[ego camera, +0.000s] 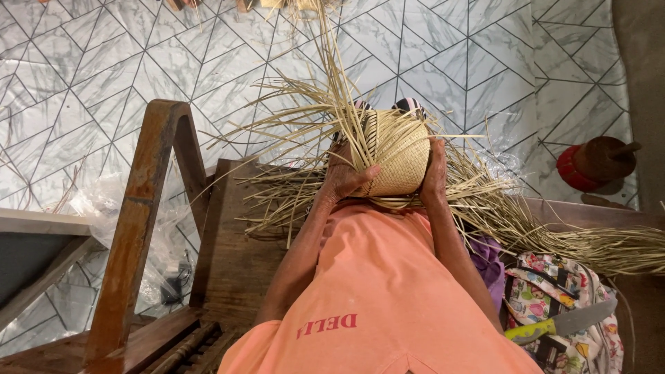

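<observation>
The loose straw strips [554,228] fan out unwoven toward three o'clock and nine o'clock. Centre frame, the woven basket [398,163] has its rounded body finished, rim ends still free. Left hand [346,176] and right hand [435,173] each keep a closed grip on its sides.

The basket [396,156] hides the right hand's [435,172] palm and most of its fingers. At five o'clock the knife [561,323] covers part of the bag [554,291], cut by the bottom edge.
</observation>
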